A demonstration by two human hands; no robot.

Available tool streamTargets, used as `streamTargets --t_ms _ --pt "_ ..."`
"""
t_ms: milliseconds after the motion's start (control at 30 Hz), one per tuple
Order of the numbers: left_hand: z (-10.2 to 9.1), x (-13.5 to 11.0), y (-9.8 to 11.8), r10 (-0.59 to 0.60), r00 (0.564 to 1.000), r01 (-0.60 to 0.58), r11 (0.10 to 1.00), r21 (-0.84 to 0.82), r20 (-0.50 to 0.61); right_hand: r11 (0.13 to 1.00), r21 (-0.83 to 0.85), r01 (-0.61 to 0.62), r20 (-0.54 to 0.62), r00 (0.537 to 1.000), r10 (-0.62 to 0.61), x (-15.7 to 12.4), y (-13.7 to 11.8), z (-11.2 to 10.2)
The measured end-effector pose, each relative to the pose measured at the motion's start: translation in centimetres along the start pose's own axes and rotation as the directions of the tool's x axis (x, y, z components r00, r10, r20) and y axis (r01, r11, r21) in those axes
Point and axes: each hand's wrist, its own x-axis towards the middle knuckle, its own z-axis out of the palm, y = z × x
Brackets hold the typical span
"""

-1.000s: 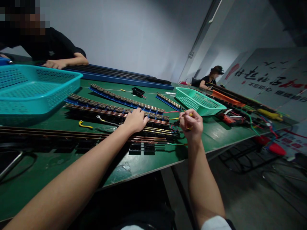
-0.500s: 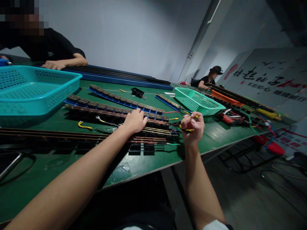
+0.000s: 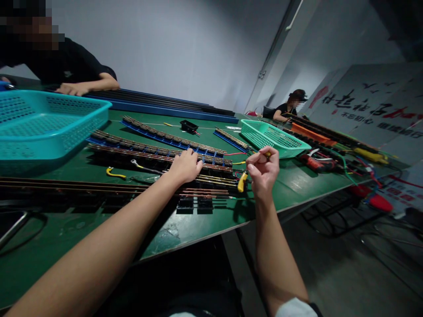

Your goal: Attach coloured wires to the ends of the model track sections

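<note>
Left hand (image 3: 185, 166) rests on blue-based rail strip (image 3: 142, 146), thumb apart from fingers, can't tell if gripping. Right hand (image 3: 265, 169) has fingers curled around yellow-handled pliers (image 3: 243, 181), just past strip's right end, near mint-green basket (image 3: 259, 139).

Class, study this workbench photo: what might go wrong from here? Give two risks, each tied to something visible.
The right hand holds a yellow-handled tool near a yellow wire, which it might snag or nick.

The left hand rests on a long strip of rods; if that hold is light, the strip could shift.
</note>
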Motion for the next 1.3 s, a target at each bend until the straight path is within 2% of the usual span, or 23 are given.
streamTargets --t_ms 67,200,400,467,533,667,733,800,867,933,1033,1100,1167,1300 --pt "-0.1 0.0 0.0 0.001 1.0 -0.001 1.0 0.002 0.003 0.996 0.045 0.071 -0.102 0.993 -0.066 0.0 -0.5 0.2" --pt "-0.1 -0.1 0.0 0.001 1.0 -0.001 1.0 -0.002 0.007 0.976 0.097 0.196 -0.279 0.946 -0.162 0.5 -1.9 0.1" --pt "0.0 0.1 0.0 0.002 1.0 -0.002 1.0 -0.004 0.005 0.969 0.104 0.222 -0.401 0.901 -0.163 0.3 -4.6 -1.4" --pt "0.0 0.0 0.0 0.003 1.0 -0.003 1.0 -0.002 0.005 0.965 0.177 0.193 -0.42 0.902 -0.104 -0.1 -5.3 -1.6" --pt "0.0 0.0 0.0 0.004 1.0 -0.004 1.0 -0.001 0.004 0.943 0.308 0.126 -0.422 0.907 0.016 -0.4 -5.6 -1.7" --pt "0.0 0.0 0.0 -0.009 1.0 0.009 1.0 -0.027 -0.014 0.833 0.554 0.0 -0.392 0.882 0.261 -0.5 -4.6 -1.9" --pt "-0.2 0.0 0.0 0.002 0.996 -0.01 0.996 -0.092 -0.087 0.779 0.625 -0.042 -0.345 0.881 0.325 -0.4 -3.5 -1.9" --pt "-0.5 0.2 -0.1 0.045 0.977 -0.091 0.972 -0.215 -0.21 0.741 0.668 -0.066 -0.31 0.881 0.358 -0.3 -2.3 -1.9" --pt "-0.9 0.3 0.0 0.106 0.944 -0.228 0.895 -0.385 -0.312 0.718 0.691 -0.077 -0.297 0.876 0.38 -0.4 -1.3 -1.8" --pt "-1.3 0.2 0.1 0.165 0.932 -0.332 0.746 -0.577 -0.323 0.701 0.707 -0.096 -0.285 0.868 0.406 -0.6 -0.5 -1.5" --pt "-1.8 -0.1 0.7 0.288 0.938 -0.316 0.481 -0.818 -0.193 0.679 0.721 -0.14 -0.252 0.859 0.445 -1.1 0.4 -1.0" --pt "-2.1 -0.4 1.3 0.396 0.911 -0.267 0.364 -0.892 -0.111 0.672 0.722 -0.164 -0.231 0.858 0.458 -1.3 0.9 -0.8" --pt "-2.1 -0.6 1.7 0.458 0.886 -0.238 0.314 -0.919 -0.073 0.67 0.72 -0.181 -0.215 0.86 0.464 -1.5 1.4 -0.7" --pt "-1.7 -0.5 1.9 0.436 0.898 -0.219 0.312 -0.925 -0.065 0.647 0.736 -0.197 -0.2 0.85 0.486 -1.7 2.1 -0.9"
